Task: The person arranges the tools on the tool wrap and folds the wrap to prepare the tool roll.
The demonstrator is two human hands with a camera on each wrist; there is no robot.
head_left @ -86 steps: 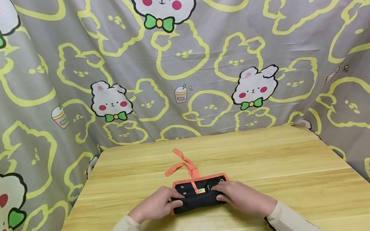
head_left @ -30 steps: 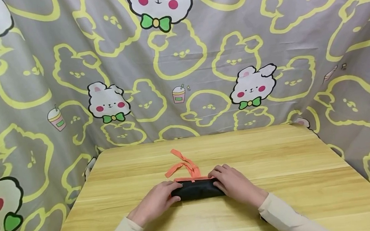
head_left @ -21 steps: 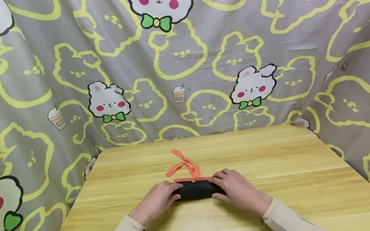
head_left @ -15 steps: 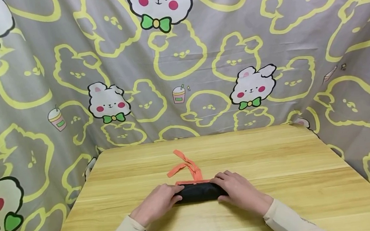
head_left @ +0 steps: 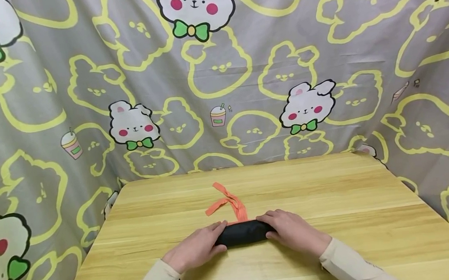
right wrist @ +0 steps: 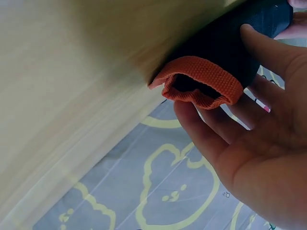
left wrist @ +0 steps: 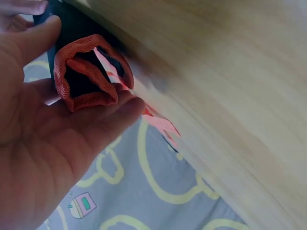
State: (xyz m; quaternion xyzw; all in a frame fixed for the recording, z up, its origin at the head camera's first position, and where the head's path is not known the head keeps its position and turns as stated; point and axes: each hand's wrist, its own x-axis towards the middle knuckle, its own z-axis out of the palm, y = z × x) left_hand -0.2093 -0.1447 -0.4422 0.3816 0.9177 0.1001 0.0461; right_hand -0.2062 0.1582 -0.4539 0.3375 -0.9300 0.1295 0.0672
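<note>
A black fabric tool roll with orange edging lies rolled up on the table, crosswise before me. My left hand grips its left end, thumb on the near side and fingers over the far side. At the right end my right hand holds it the same way. Orange tie straps trail from the far edge, spread flat on the wood. In the left wrist view the orange-edged end shows loose coiled layers. The right wrist view shows the other orange-edged end, folded over. Whatever is inside is hidden.
The wooden table extends around the roll on all sides. Behind it and at both sides hangs a grey curtain with cartoon rabbits and yellow outlines.
Earlier the roll lay partly unrolled, with white numbers and a small label showing; those are now rolled under. Both hands went forward, then came slightly back with the roll. The straps shifted slightly right.
</note>
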